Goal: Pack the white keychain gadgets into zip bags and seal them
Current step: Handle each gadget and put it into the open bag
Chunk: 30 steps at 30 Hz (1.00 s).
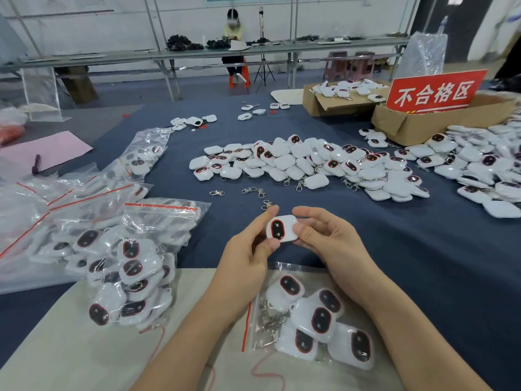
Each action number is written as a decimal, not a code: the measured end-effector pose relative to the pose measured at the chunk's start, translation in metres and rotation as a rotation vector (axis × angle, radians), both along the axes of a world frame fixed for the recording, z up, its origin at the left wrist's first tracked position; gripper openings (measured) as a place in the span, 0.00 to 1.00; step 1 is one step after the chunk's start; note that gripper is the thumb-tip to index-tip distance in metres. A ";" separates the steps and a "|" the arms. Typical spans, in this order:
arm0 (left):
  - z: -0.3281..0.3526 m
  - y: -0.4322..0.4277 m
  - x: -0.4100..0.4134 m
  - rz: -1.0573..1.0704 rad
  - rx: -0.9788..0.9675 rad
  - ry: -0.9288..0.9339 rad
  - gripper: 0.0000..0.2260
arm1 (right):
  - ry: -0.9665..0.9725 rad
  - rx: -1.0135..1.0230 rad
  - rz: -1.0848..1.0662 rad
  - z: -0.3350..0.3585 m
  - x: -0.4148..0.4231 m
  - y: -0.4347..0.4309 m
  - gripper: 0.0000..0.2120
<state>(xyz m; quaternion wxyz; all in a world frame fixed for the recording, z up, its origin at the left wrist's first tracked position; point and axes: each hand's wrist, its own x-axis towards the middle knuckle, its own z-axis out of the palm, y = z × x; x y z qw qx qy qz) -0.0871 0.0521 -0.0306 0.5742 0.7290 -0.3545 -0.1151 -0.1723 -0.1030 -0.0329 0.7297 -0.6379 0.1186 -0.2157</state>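
While left hand [248, 249] and right hand [327, 238] pinch one gadget [282, 229] face-up, likely inspecting it, part-filled zip bag [279, 269] lies handy at near edge of desk [423, 263].

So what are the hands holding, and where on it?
One white keychain gadget, in both hands: the left hand fingers pinch its left side, the right hand fingers its right side.
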 end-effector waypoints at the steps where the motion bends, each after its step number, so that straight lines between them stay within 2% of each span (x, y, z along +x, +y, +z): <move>1: 0.000 0.000 0.000 0.000 0.001 -0.004 0.25 | 0.001 0.000 -0.004 0.000 0.000 0.001 0.11; 5: 0.000 -0.001 -0.001 0.006 -0.024 0.012 0.25 | -0.007 0.004 -0.015 0.002 0.000 0.001 0.11; 8: 0.002 -0.001 -0.001 0.042 -0.088 0.061 0.20 | -0.011 -0.019 -0.001 0.004 -0.001 0.002 0.13; 12: 0.005 -0.001 0.003 0.108 -0.234 0.226 0.11 | 0.064 -0.210 0.051 0.007 -0.001 0.008 0.12; 17: 0.003 -0.001 0.005 0.167 -0.222 0.268 0.13 | 0.112 -0.332 0.089 0.006 0.000 0.013 0.08; 23: 0.003 0.000 0.009 0.185 -0.272 0.364 0.12 | 0.089 -0.355 0.055 0.007 -0.002 0.013 0.13; 25: 0.003 0.001 0.013 0.195 -0.306 0.435 0.10 | 0.082 -0.503 0.040 0.008 -0.004 0.016 0.18; 28: 0.005 0.006 0.024 0.210 -0.318 0.449 0.08 | -0.010 -0.926 0.055 0.010 -0.006 0.023 0.23; 30: 0.008 0.012 0.030 0.184 -0.316 0.478 0.08 | -0.003 -1.102 0.126 0.010 -0.004 0.029 0.26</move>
